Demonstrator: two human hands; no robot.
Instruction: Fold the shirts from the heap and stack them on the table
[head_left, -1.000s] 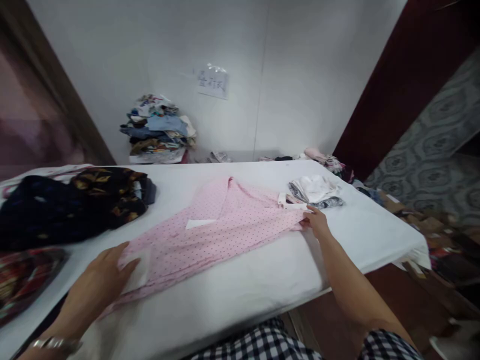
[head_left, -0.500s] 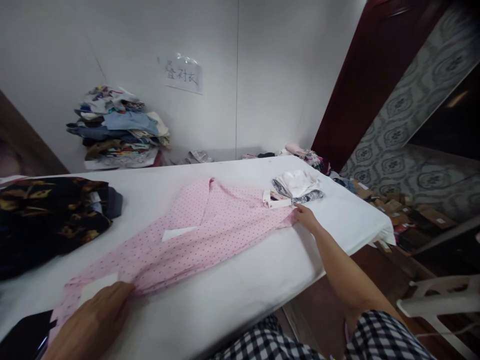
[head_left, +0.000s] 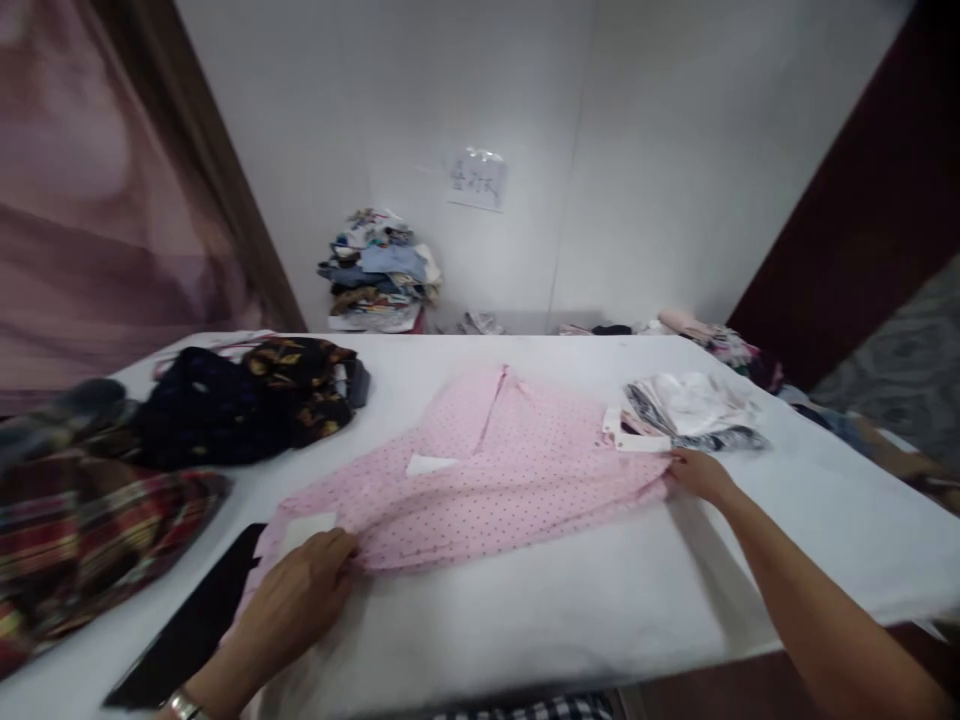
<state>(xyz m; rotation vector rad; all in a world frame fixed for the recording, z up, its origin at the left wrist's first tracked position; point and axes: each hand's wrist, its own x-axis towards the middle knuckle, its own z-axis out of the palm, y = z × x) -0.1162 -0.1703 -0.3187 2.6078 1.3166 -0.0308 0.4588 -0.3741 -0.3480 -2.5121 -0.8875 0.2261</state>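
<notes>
From the head view, the pink dotted garment (head_left: 510, 480) lies stretched across the white table (head_left: 600, 600), and compared with a moment ago it sits flatter and more drawn out. The left hand (head_left: 300, 590) has slid in along the near end and now pinches the fabric by a white patch; the right hand (head_left: 697, 472) keeps its fingers pressed on the far end, gripping the edge. So the cloth looks pulled taut between them. No containers show: only a dark clothes heap (head_left: 247, 400), a plaid cloth (head_left: 90, 530), a small folded pile (head_left: 690, 405) just beyond the right hand, a black flat object (head_left: 195, 630) and a stack by the wall (head_left: 382, 270).
</notes>
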